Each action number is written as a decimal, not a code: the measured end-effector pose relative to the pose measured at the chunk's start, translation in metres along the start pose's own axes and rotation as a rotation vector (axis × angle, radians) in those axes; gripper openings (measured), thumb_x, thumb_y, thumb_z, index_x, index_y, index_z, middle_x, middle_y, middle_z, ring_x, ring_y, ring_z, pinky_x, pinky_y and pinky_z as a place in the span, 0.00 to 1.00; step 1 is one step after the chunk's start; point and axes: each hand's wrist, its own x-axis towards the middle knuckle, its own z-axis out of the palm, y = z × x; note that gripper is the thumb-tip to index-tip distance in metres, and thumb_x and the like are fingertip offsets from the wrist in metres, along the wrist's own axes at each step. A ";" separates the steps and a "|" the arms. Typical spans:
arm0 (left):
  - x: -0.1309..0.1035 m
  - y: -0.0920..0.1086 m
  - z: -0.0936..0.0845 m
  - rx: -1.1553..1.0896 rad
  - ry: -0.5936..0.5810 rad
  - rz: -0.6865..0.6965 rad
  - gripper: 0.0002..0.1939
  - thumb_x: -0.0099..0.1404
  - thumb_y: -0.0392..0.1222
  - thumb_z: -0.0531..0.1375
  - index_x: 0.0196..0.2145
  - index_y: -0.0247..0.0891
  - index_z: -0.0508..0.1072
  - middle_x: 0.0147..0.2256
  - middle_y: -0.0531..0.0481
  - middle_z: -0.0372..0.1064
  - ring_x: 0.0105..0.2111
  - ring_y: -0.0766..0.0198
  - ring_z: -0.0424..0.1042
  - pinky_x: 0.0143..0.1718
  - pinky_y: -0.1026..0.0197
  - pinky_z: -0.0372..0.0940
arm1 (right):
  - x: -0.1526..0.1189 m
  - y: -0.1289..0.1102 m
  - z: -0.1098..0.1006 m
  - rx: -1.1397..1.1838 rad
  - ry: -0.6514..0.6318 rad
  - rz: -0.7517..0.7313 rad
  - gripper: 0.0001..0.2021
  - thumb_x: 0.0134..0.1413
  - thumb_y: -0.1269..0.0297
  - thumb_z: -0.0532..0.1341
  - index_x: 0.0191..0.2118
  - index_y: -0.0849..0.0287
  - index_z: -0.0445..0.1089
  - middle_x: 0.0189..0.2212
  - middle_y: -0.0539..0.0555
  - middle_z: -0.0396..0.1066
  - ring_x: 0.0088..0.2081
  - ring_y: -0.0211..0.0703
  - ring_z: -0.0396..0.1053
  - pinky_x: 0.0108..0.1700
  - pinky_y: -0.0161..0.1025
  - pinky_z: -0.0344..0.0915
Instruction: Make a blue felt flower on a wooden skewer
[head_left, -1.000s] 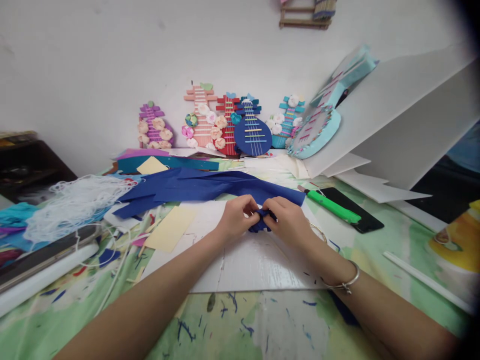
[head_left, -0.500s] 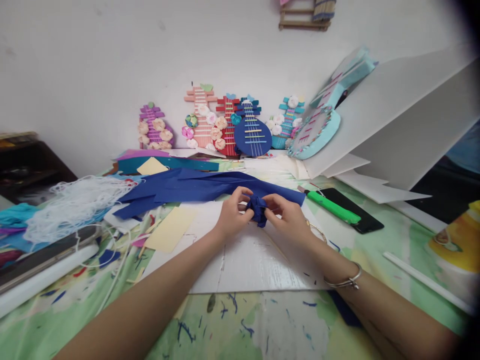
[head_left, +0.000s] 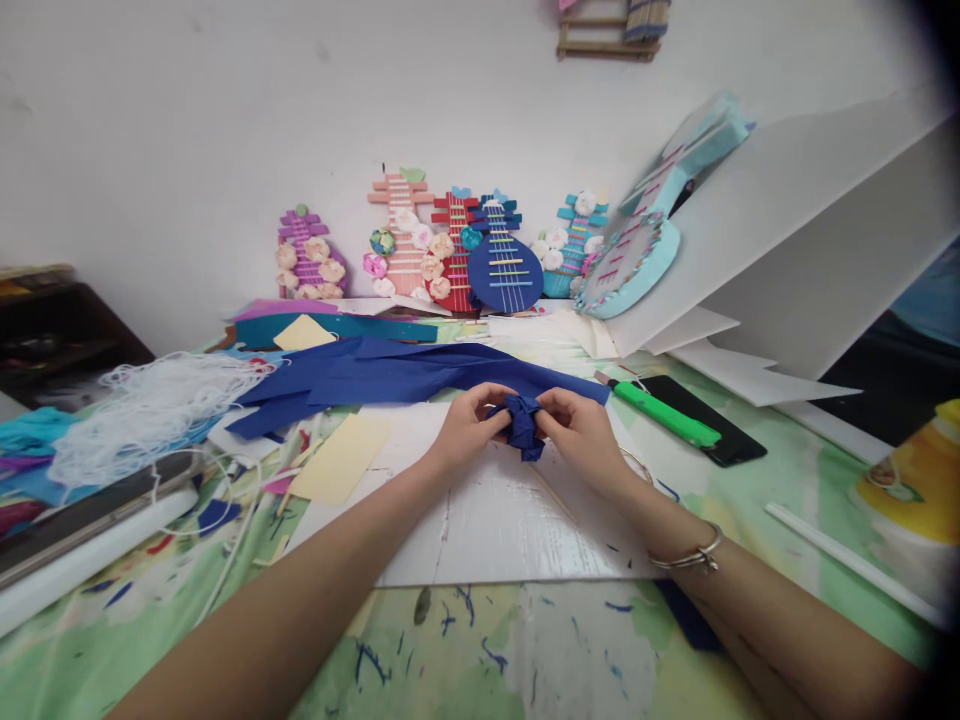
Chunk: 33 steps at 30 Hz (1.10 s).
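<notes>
A dark blue crumpled paper flower (head_left: 524,427) is held up between my two hands, above the white board (head_left: 480,545). My left hand (head_left: 472,428) pinches its left side with thumb and fingers. From the right, my right hand (head_left: 583,435) grips the other side, its fingertips partly hidden behind the folds. A thin wooden stick (head_left: 553,490) lies slantwise on the board below the flower. Behind my hands spreads a pile of dark blue paper sheets (head_left: 352,370).
Several decorated toy lutes, one of them blue (head_left: 505,272), lean on the wall. A green-handled cutter (head_left: 667,412) rests on a black tablet (head_left: 739,440) at right, near a yellow bottle (head_left: 919,480). White string (head_left: 157,400) and a cream card (head_left: 341,460) lie at left.
Both hands have shifted slightly right and down with the blue paper flower. Its folds face a little differently now.
</notes>
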 end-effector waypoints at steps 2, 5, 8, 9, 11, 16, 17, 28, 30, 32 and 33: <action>0.002 -0.003 -0.001 0.024 0.008 0.018 0.13 0.51 0.40 0.65 0.35 0.33 0.73 0.33 0.48 0.72 0.30 0.66 0.72 0.29 0.64 0.70 | 0.000 0.001 0.000 -0.020 0.016 0.002 0.07 0.51 0.64 0.57 0.31 0.58 0.72 0.27 0.52 0.74 0.29 0.41 0.71 0.33 0.38 0.67; 0.003 -0.006 -0.002 0.076 0.043 0.058 0.09 0.50 0.39 0.65 0.28 0.33 0.72 0.27 0.51 0.71 0.27 0.68 0.70 0.31 0.65 0.67 | 0.000 0.002 -0.001 -0.054 0.027 -0.004 0.06 0.51 0.65 0.57 0.31 0.58 0.71 0.27 0.52 0.75 0.30 0.42 0.72 0.33 0.38 0.67; 0.003 -0.005 -0.002 0.136 0.090 0.081 0.07 0.50 0.39 0.65 0.24 0.34 0.70 0.24 0.53 0.69 0.25 0.70 0.68 0.30 0.65 0.64 | 0.000 0.003 -0.001 -0.092 0.051 0.002 0.04 0.49 0.66 0.58 0.29 0.57 0.70 0.26 0.51 0.73 0.29 0.41 0.71 0.32 0.38 0.66; 0.002 -0.004 -0.002 0.164 0.108 0.096 0.07 0.50 0.38 0.64 0.24 0.34 0.69 0.24 0.53 0.68 0.25 0.70 0.67 0.30 0.66 0.64 | 0.000 0.004 -0.001 -0.097 0.060 0.005 0.04 0.49 0.66 0.58 0.29 0.57 0.69 0.25 0.51 0.73 0.28 0.41 0.71 0.32 0.38 0.66; 0.001 -0.002 -0.002 0.220 0.133 0.137 0.07 0.51 0.37 0.63 0.23 0.35 0.66 0.23 0.55 0.66 0.25 0.70 0.66 0.29 0.67 0.63 | 0.000 0.004 0.000 -0.078 0.067 0.008 0.03 0.48 0.66 0.58 0.29 0.57 0.68 0.25 0.51 0.72 0.28 0.41 0.70 0.33 0.38 0.67; -0.003 0.001 0.001 0.306 0.111 0.205 0.06 0.53 0.36 0.60 0.26 0.37 0.64 0.25 0.55 0.65 0.28 0.69 0.68 0.27 0.69 0.62 | 0.000 0.000 0.001 0.038 0.025 0.098 0.09 0.50 0.59 0.59 0.36 0.57 0.69 0.28 0.51 0.73 0.31 0.41 0.71 0.33 0.37 0.67; -0.004 0.001 0.002 0.326 0.103 0.226 0.05 0.53 0.36 0.60 0.26 0.37 0.65 0.26 0.54 0.67 0.29 0.68 0.70 0.27 0.69 0.63 | 0.000 -0.001 0.001 0.045 0.007 0.128 0.11 0.51 0.57 0.60 0.37 0.57 0.69 0.27 0.51 0.73 0.30 0.41 0.70 0.32 0.37 0.66; -0.010 0.002 0.004 0.437 0.081 0.345 0.04 0.56 0.33 0.58 0.31 0.37 0.71 0.30 0.52 0.73 0.31 0.68 0.72 0.28 0.69 0.65 | 0.001 -0.004 0.003 0.215 -0.061 0.175 0.10 0.42 0.64 0.59 0.34 0.60 0.71 0.31 0.53 0.72 0.35 0.43 0.69 0.37 0.40 0.67; -0.009 0.003 0.005 0.423 0.095 0.306 0.02 0.56 0.34 0.59 0.30 0.37 0.70 0.30 0.51 0.72 0.32 0.67 0.72 0.27 0.69 0.64 | 0.000 -0.003 0.003 0.208 -0.063 0.167 0.11 0.40 0.65 0.58 0.34 0.60 0.71 0.31 0.52 0.72 0.35 0.43 0.69 0.37 0.41 0.67; -0.008 0.004 0.004 0.399 0.117 0.270 0.02 0.56 0.35 0.59 0.30 0.36 0.68 0.29 0.51 0.70 0.32 0.66 0.72 0.25 0.70 0.62 | 0.000 -0.003 0.003 0.227 -0.071 0.177 0.12 0.39 0.67 0.58 0.34 0.59 0.71 0.31 0.52 0.72 0.34 0.42 0.69 0.37 0.41 0.68; -0.008 0.004 0.004 0.381 0.125 0.253 0.03 0.56 0.36 0.59 0.29 0.36 0.67 0.29 0.51 0.70 0.32 0.66 0.71 0.25 0.70 0.61 | 0.000 -0.003 0.003 0.248 -0.075 0.192 0.13 0.38 0.67 0.57 0.34 0.59 0.71 0.31 0.52 0.72 0.34 0.42 0.69 0.37 0.41 0.68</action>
